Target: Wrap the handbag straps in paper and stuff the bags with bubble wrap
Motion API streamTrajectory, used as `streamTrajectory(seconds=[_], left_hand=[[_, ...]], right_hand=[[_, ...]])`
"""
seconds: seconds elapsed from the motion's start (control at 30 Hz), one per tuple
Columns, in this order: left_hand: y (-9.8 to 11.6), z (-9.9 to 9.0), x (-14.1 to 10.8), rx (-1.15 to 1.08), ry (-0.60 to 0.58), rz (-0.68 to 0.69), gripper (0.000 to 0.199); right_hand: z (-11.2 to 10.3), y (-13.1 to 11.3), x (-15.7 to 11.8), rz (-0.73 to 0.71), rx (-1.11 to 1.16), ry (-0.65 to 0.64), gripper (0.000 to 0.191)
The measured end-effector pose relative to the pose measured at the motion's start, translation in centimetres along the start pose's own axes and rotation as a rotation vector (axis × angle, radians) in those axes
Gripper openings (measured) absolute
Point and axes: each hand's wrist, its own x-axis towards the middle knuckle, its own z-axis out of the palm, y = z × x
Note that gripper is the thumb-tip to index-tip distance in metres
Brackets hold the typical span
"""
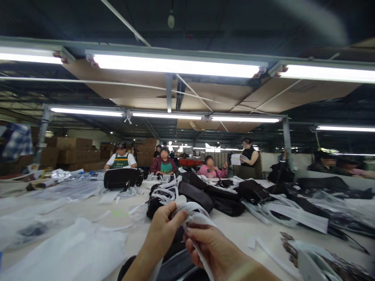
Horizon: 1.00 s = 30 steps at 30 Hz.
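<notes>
My left hand (166,226) and my right hand (205,242) meet at the lower middle, fingers pinched on white strips (197,212) that loop up between them. One strip end hangs down past my right fingers. Below my hands lies a black bag (178,265), partly covered by my wrists. Just beyond them is a pile of black bags (195,195) wound with white strips.
The wide pale table (140,238) carries clear plastic (70,189), a white sheet (67,251) at the left and metal-coloured parts (293,253) at the right. Several people sit or stand across the table. Tube lights (175,64) hang overhead.
</notes>
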Motion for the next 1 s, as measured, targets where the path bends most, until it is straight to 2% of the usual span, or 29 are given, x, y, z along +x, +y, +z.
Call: streamTrajectory(seconds=[0.1,0.2,0.33,0.47,0.57,0.67,0.77,1.0], left_hand=[[-0.1,-0.2,0.4,-0.168,-0.023,-0.096,0.035],[-0.2,0.0,0.5,-0.303,-0.037,-0.155,0.038],[-0.3,0.7,0.7,-0.305,-0.067,-0.160,0.046],[-0.2,1.1,0.8,-0.211,0.022,-0.079,0.049],[-0.2,1.3,0.7,-0.139,0.123,0.000,0.046],[-0.2,1.6,0.5,-0.085,0.210,0.054,0.040],[-0.3,2.0,0.3,-0.046,0.287,0.080,0.031],[-0.6,2.8,-0.4,0.013,0.411,0.191,0.021]], right_hand=[[-0.3,-0.2,-1.8,0.003,0.019,-0.064,0.039],[-0.4,-1.3,-3.2,-0.175,0.001,-0.168,0.031],[-0.7,-3.0,-3.2,-0.316,-0.086,-0.294,0.045],[-0.9,-3.6,-2.0,-0.483,-0.422,-0.119,0.029],[-0.5,-3.9,-1.5,-0.579,-0.523,-0.009,0.045],[0.2,-4.2,-1.3,-0.480,-0.496,0.003,0.052],[0.7,-4.3,-0.9,-0.350,-0.539,0.022,0.051],[0.8,-4.2,0.1,-0.291,-0.537,0.088,0.050]])
